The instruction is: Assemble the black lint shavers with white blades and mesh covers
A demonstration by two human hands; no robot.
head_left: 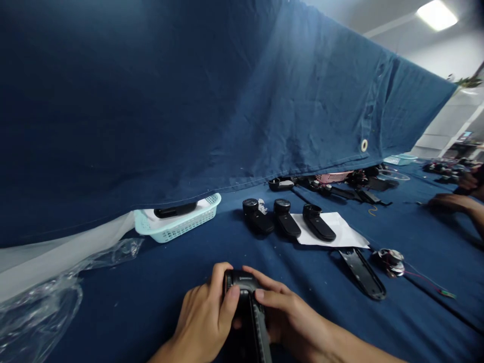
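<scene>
My left hand (pixel 206 312) grips the left side of a black handheld device (pixel 245 282) with a rounded head and a long handle, its thumb and finger on the head. On the other side, my right hand (pixel 282 310) holds the same device, thumb pressed near where head meets handle. The handle points down toward me, and an edge seam shows along it. Beyond my hands lie similar black devices (pixel 259 218) with round heads, one partly on a white sheet of paper (pixel 342 227). A loose black shell half (pixel 363 275) rests to the right.
A light-blue plastic basket (pixel 181 229) holds a black part. Clear plastic wrap (pixel 45 307) lies at left. A wired motor unit (pixel 391 262) sits at right near a black cable. A blue cloth (pixel 227 101) hangs ahead. Another person's hand (pixel 449 202) is at far right.
</scene>
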